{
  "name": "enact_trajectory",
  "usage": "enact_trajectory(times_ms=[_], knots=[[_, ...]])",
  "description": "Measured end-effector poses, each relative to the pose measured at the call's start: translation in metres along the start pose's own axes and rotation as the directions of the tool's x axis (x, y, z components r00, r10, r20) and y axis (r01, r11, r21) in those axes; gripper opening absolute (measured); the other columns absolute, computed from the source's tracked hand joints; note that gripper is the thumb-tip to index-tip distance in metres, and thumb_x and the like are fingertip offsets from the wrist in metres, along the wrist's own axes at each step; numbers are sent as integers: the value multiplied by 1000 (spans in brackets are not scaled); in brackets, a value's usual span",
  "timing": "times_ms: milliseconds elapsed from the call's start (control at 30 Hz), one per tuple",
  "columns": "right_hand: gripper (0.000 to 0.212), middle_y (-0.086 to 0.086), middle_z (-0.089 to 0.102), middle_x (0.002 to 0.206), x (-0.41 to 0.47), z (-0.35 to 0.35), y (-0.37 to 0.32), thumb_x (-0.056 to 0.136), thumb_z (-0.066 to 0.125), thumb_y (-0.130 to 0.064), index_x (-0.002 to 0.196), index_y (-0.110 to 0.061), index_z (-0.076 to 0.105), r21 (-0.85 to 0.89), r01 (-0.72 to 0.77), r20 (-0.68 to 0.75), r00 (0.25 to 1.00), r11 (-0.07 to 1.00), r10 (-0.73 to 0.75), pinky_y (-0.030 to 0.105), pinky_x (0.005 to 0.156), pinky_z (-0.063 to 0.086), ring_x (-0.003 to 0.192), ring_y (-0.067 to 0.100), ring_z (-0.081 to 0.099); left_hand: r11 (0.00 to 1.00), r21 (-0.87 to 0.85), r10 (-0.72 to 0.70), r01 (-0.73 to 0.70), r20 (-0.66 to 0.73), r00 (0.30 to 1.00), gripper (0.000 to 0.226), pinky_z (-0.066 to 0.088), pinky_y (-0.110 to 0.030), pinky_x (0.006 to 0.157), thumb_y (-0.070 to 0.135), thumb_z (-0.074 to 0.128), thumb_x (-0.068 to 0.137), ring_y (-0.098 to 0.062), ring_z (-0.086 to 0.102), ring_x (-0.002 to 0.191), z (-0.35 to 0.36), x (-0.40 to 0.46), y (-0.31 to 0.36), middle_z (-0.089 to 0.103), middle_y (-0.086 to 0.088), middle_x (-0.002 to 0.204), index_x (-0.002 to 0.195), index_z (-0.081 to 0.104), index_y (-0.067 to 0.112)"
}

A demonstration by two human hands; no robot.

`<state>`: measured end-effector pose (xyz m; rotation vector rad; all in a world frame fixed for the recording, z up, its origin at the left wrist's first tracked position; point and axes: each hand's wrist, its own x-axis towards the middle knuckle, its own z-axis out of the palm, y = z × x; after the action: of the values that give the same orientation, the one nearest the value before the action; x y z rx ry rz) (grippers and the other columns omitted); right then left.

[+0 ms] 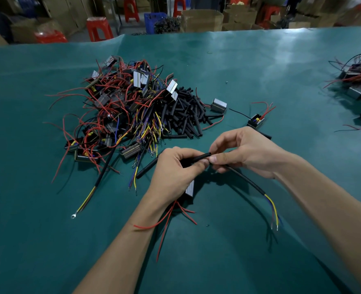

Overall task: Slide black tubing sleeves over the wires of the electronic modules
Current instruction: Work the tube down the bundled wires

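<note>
Red wires [171, 217] trail under left hand [173, 168], which grips 1 module [189, 188] and sleeve [198, 156]; right hand [241, 151] pinches its sleeved cable [247, 181] (yellow, blue ends bare). Spare sleeves [186, 111] heaped on counter [260, 71].

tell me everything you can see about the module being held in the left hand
The module is a small grey ribbed block, metal by its look, mostly hidden under the left hand, which grips it above the green mat. Red wires trail from its near end over the wrist. A black sleeved cable arcs right past the right hand, ending in bare yellow, blue and reddish leads.
</note>
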<state>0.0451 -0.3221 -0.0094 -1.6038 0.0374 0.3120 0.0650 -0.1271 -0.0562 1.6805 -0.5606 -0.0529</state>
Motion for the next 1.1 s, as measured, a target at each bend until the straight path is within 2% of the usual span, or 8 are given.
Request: enact_trajectory(times_ms=[200, 333, 467, 567, 733, 867, 1000, 1100], knots=[[44, 26, 72, 109, -16, -11, 15, 74, 79, -3, 117, 1, 69, 205, 6, 28, 1000, 979, -12, 34, 81, 62, 87, 32, 72, 999, 41, -12, 14, -30, 999, 10, 47, -28, 64, 21, 73, 80, -6, 58, 66, 1, 0, 0, 72, -4, 73, 87, 79, 25], [35, 22, 69, 93, -20, -9, 17, 70, 77, 5, 104, 2, 73, 79, 100, -92, 991, 992, -93, 38, 83, 63, 82, 36, 71, 999, 35, -39, 40, -34, 999, 12, 49, -25, 68, 23, 73, 79, -7, 62, 70, 1, -1, 0, 74, -2, 75, 85, 81, 16], [29, 18, 72, 86, -17, -6, 4, 79, 75, 15, 103, 0, 73, -151, 137, -90, 984, 979, -151, 34, 79, 62, 78, 35, 75, 998, 44, -41, 43, -40, 998, 13, 52, -33, 71, 24, 74, 79, -24, 69, 77, 1, 0, -2, 75, -2, 77, 87, 82, 17], [25, 21, 74, 89, -13, 0, -3, 80, 76, 14, 97, -4, 75, -278, 151, -59, 983, 949, -173, 28, 76, 60, 74, 28, 75, 997, 57, -45, 47, -41, 998, 14, 51, -31, 71, 26, 74, 78, -16, 66, 73, 1, 0, -3, 75, 0, 75, 86, 82, 19], [27, 17, 75, 88, -15, 6, 6, 82, 74, 11, 95, -12, 76, -314, 172, -79, 975, 934, -206, 34, 79, 59, 73, 24, 73, 998, 20, -55, 55, -14, 998, 10, 45, -30, 65, 23, 75, 81, -9, 57, 67, 2, 0, 0, 73, -5, 71, 84, 81, 14], [23, 14, 73, 82, -16, 17, 21, 82, 80, 3, 90, -19, 78, -328, 207, -196, 940, 922, -281, 45, 74, 57, 67, 21, 68, 999, -1, -53, 53, -24, 998, 13, 46, -24, 65, 5, 74, 85, -7, 57, 66, 3, 0, -1, 66, 6, 69, 83, 68, 16], [25, 6, 69, 74, -15, 23, 28, 85, 76, 0, 90, -24, 79, -309, 228, -257, 915, 924, -312, 43, 70, 57, 64, 22, 67, 998, 51, -18, 20, -53, 998, 11, 41, -28, 60, 31, 66, 86, -9, 50, 62, 4, -2, 4, 62, -2, 69, 84, 59, 23], [18, 4, 69, 71, -15, 28, 30, 86, 75, -1, 85, -18, 78, -237, 251, -310, 896, 939, -318, 38, 69, 60, 65, 21, 70, 995, 101, 17, -12, -56, 998, 18, 45, -37, 64, 40, 61, 92, -12, 53, 67, 4, -3, 3, 61, 5, 70, 84, 62, 23]])
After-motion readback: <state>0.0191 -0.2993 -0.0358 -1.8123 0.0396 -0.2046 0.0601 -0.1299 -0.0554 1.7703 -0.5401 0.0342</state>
